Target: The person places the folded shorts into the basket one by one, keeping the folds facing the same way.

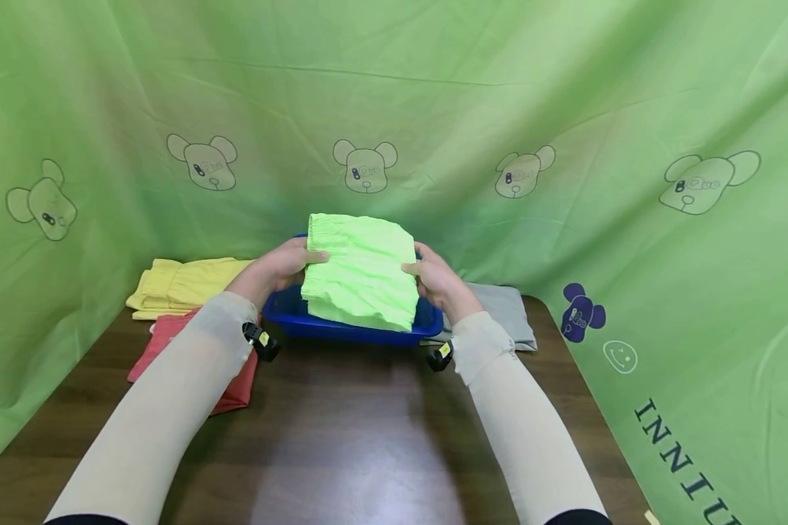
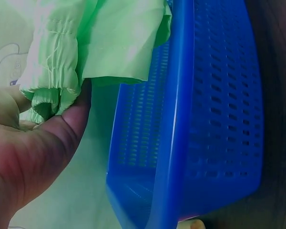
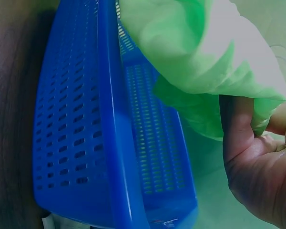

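A folded bright green garment with a gathered elastic waistband is held up by both hands over a blue plastic basket. My left hand pinches its waistband end, thumb on top and fingers beneath. In the left wrist view the elastic band bunches between thumb and fingers. At the opposite end my right hand pinches the cloth in the same way. The right wrist view shows loose green fabric hanging above the perforated basket wall. Most of the basket's inside is hidden by the garment.
Folded yellow clothing lies at the back left of the wooden table. A red garment lies partly beneath my left forearm. Right of the basket is a folded grey garment. A green printed curtain surrounds the table.
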Tool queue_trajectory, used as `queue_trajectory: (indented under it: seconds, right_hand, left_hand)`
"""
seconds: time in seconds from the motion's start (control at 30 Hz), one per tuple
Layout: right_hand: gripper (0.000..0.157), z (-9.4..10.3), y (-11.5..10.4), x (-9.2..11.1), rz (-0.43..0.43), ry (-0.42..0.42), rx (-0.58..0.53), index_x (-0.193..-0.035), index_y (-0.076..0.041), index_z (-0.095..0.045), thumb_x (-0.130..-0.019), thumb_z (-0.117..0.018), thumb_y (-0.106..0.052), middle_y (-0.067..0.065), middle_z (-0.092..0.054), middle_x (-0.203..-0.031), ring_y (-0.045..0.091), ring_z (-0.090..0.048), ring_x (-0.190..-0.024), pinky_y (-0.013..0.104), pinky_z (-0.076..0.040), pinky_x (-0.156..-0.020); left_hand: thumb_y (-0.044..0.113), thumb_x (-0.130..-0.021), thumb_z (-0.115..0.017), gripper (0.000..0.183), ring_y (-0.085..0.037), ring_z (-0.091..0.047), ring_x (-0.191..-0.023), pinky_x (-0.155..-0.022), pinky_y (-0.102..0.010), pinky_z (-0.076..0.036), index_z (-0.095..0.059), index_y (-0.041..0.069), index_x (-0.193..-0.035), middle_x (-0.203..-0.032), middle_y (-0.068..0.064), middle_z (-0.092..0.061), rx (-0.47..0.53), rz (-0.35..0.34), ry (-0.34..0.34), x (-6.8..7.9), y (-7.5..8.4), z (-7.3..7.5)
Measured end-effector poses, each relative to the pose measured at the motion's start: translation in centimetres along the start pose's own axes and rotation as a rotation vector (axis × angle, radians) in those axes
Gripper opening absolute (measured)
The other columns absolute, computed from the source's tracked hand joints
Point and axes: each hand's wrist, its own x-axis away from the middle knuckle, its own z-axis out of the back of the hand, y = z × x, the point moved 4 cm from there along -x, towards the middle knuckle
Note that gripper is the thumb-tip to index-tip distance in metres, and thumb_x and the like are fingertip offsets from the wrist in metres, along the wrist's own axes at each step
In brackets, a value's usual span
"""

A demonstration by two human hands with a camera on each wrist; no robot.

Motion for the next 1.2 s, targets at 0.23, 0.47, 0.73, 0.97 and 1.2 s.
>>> queue_trajectory:
  seconds: [0.23, 0.47, 0.73, 0.97, 1.2]
  right_hand:
    - [0.065, 0.2, 0.4, -0.8, -0.010, 0.024, 0.049, -0.161, -0.025, -0.026, -0.106, -0.054, -0.010, 0.004, -0.064, -0.097, 0.010, -0.030, -0.043, 0.024, -0.032, -0.045]
    - [0.067, 0.2, 0.4, -1.5, -0.003, 0.019, 0.119, -0.163, -0.026, -0.022, -0.106, -0.054, -0.013, 0.010, -0.061, -0.115, 0.010, -0.028, -0.042, 0.026, -0.031, -0.047]
    - [0.068, 0.4, 1.3, -2.6, -0.035, 0.038, 0.128, -0.163, -0.026, -0.021, -0.106, -0.054, -0.011, 0.009, -0.062, -0.112, 0.010, -0.029, -0.041, 0.026, -0.034, -0.047]
    - [0.070, 0.3, 1.8, -2.9, -0.078, 0.031, 0.142, -0.164, -0.029, -0.018, -0.106, -0.054, -0.015, 0.001, -0.055, -0.077, 0.012, -0.029, -0.042, 0.029, -0.035, -0.049]
    - [0.071, 0.4, 2.5, -3.1, -0.104, 0.054, 0.152, -0.165, -0.028, -0.017, -0.106, -0.054, -0.014, 0.008, -0.057, -0.103, 0.013, -0.029, -0.045, 0.031, -0.036, -0.052]
  left_hand:
    - [0.013, -0.109, -0.049, 0.044, -0.018, -0.071, -0.093, -0.081, -0.038, -0.061, -0.038, 0.002, -0.150, -0.114, -0.010, -0.065, -0.021, 0.007, 0.014, -0.8, -0.5, 0.3]
    - [0.011, -0.108, -0.048, 0.045, -0.018, -0.069, -0.095, -0.082, -0.039, -0.060, -0.037, 0.001, -0.151, -0.117, -0.011, -0.063, -0.035, -0.001, 0.009, -1.8, -0.8, 0.9]
    - [0.013, -0.109, -0.048, 0.045, -0.020, -0.070, -0.098, -0.085, -0.042, -0.060, -0.038, 0.004, -0.152, -0.124, -0.015, -0.061, -0.048, 0.028, 0.004, -2.5, -1.5, 1.0]
    - [0.011, -0.109, -0.049, 0.046, -0.020, -0.070, -0.097, -0.085, -0.043, -0.061, -0.037, 0.004, -0.153, -0.127, -0.017, -0.061, -0.049, 0.020, 0.004, -2.8, -1.9, 1.0]
    - [0.010, -0.109, -0.047, 0.046, -0.021, -0.070, -0.097, -0.085, -0.044, -0.060, -0.036, 0.003, -0.153, -0.127, -0.018, -0.060, -0.050, 0.024, 0.002, -3.1, -2.4, 0.7]
